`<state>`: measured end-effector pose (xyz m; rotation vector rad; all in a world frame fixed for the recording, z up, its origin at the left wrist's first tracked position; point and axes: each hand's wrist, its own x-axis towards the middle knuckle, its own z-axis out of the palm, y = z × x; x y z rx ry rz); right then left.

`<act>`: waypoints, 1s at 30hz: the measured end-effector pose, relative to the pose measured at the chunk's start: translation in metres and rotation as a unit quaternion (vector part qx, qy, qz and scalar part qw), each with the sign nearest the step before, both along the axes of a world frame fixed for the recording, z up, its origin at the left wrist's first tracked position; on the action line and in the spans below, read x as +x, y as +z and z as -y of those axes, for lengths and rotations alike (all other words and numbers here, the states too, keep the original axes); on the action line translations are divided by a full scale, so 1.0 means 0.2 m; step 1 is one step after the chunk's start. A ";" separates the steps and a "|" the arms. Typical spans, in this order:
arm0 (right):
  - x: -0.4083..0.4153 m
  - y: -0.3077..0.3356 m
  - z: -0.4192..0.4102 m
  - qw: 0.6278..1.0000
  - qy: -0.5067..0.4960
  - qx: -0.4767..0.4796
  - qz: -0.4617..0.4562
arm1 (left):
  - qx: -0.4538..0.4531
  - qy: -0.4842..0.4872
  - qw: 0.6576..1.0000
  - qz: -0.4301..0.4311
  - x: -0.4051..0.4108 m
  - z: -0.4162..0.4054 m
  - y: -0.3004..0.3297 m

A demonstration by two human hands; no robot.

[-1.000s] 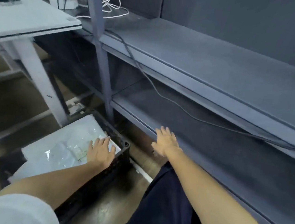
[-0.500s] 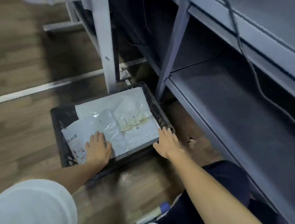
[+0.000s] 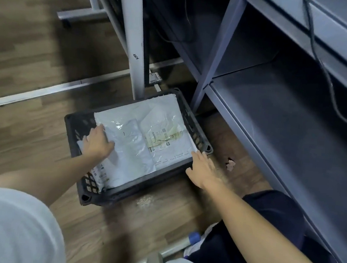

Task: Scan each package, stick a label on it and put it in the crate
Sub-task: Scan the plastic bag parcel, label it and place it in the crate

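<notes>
Pressing flat on white packages point(image 3: 138, 136) lying inside the black crate point(image 3: 202, 139) on the floor, left hand point(image 3: 98, 142) fingers straight, right hand point(image 3: 203, 170) open-fingered touching the crate's near right rim, grey shelving point(image 3: 275, 111) just beside the crate

I see a black crate point(image 3: 197, 133) with lattice-patterned walls holding white and clear glossy packages point(image 3: 138, 141) bearing a yellowish printed label point(image 3: 163, 137), on brown wood-grain floor point(image 3: 24, 55) beside grey shelving point(image 3: 284, 124) and a light grey table leg point(image 3: 134, 39).
</notes>
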<state>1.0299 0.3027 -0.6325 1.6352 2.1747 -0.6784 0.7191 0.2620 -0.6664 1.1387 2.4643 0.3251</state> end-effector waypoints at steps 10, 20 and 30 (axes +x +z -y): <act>0.08 0.07 -0.02 1.000 -0.015 0.015 -0.006 | -0.034 -0.100 0.994 -0.027 0.04 -0.02 0.11; 0.09 0.31 -0.08 0.998 0.001 0.060 -0.027 | -0.010 -0.194 0.979 0.056 0.13 -0.16 0.46; 0.22 0.86 -0.14 0.978 0.025 0.205 -0.003 | 0.205 -0.208 0.945 0.144 0.43 -0.28 1.10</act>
